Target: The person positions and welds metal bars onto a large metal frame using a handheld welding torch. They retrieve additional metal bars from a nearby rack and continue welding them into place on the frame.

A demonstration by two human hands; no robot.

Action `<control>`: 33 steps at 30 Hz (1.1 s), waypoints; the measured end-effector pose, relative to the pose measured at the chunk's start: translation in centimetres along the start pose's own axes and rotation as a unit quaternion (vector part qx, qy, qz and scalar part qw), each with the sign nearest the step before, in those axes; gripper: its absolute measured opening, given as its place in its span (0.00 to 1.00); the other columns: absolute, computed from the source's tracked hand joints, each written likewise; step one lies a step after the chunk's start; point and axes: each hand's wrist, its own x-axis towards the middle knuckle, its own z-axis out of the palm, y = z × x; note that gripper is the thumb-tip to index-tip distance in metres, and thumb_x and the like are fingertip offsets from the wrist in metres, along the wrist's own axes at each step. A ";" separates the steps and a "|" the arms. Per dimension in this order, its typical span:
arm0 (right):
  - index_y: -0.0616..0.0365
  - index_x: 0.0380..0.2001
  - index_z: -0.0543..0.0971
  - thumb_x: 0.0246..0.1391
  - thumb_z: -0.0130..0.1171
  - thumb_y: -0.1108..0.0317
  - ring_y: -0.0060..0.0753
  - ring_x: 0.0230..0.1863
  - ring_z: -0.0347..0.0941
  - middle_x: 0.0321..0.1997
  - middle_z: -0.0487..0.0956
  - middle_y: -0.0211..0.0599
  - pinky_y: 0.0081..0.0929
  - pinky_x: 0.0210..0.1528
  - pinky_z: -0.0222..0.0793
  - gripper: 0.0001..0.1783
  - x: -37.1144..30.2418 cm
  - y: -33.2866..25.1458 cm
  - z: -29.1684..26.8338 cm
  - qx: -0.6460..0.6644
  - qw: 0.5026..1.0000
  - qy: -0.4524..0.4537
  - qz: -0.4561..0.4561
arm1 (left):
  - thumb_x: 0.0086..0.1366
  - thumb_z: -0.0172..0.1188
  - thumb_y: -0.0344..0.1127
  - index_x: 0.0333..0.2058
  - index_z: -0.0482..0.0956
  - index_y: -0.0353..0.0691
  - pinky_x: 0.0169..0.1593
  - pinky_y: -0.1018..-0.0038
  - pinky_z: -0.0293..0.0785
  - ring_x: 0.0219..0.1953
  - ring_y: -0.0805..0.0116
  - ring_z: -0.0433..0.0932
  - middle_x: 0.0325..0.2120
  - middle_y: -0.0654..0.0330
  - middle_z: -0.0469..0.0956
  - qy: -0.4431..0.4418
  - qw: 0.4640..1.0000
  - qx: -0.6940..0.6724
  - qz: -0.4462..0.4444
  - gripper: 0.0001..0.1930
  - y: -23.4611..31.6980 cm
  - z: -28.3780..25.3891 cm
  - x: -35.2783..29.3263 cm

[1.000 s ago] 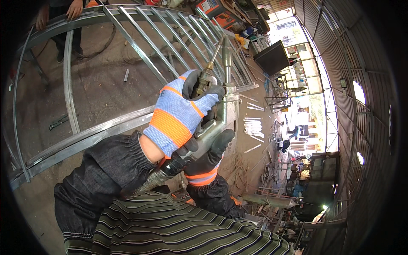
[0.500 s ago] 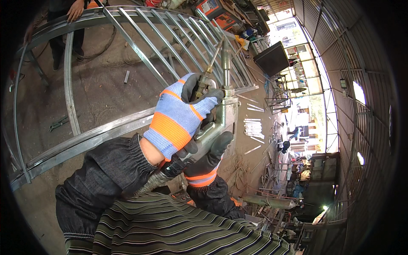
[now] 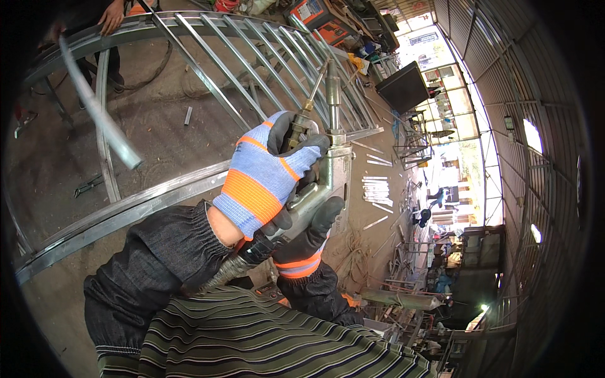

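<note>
A silver metal welding gun with a long nozzle and a thin brass-fitted wire guide beside it is held in front of me, nozzle pointing away. My left hand, in a blue and orange work glove with dark palm, wraps round its upper body near the wire guide. Lower down, my right hand, gloved too, grips the gun's body from the right side. Both hands are closed; some fingers are hidden behind the tool. A ribbed hose runs from the gun's rear toward my body.
A curved frame of metal tubes with slanted bars spreads across the left and far side. At the far left a co-worker's hand rests on it, near a raised loose metal strip. Cut strips lie on the floor at right.
At the far left, the loose strip beside the co-worker has swung up and to the right, its near end now over the frame's opening. My hands and the welding gun have hardly moved.
</note>
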 end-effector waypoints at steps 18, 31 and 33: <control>0.61 0.53 0.77 0.45 0.60 0.74 0.50 0.41 0.79 0.52 0.79 0.50 0.39 0.39 0.77 0.27 -4.2 5.5 1.8 -0.730 0.629 -0.210 -0.165 | 0.56 0.70 0.29 0.70 0.58 0.35 0.53 0.71 0.75 0.48 0.71 0.76 0.53 0.59 0.74 0.048 0.978 0.142 -0.144 0.44 4.5 -10.1 -14.3; 0.44 0.47 0.83 0.43 0.61 0.67 0.40 0.40 0.76 0.54 0.77 0.45 0.37 0.34 0.74 0.23 -6.6 7.7 1.6 -0.784 0.506 -0.311 -0.177 | 0.62 0.72 0.48 0.69 0.57 0.30 0.62 0.62 0.73 0.60 0.58 0.74 0.64 0.44 0.69 0.060 0.992 0.069 -0.090 0.46 1.3 -14.9 -18.3; 0.44 0.48 0.83 0.42 0.62 0.67 0.41 0.40 0.76 0.54 0.78 0.45 0.38 0.34 0.74 0.24 -6.8 7.9 1.7 -0.792 0.494 -0.310 -0.178 | 0.59 0.74 0.46 0.71 0.54 0.30 0.63 0.62 0.72 0.62 0.57 0.73 0.66 0.43 0.67 0.074 0.992 0.025 -0.099 0.50 1.1 -15.1 -18.6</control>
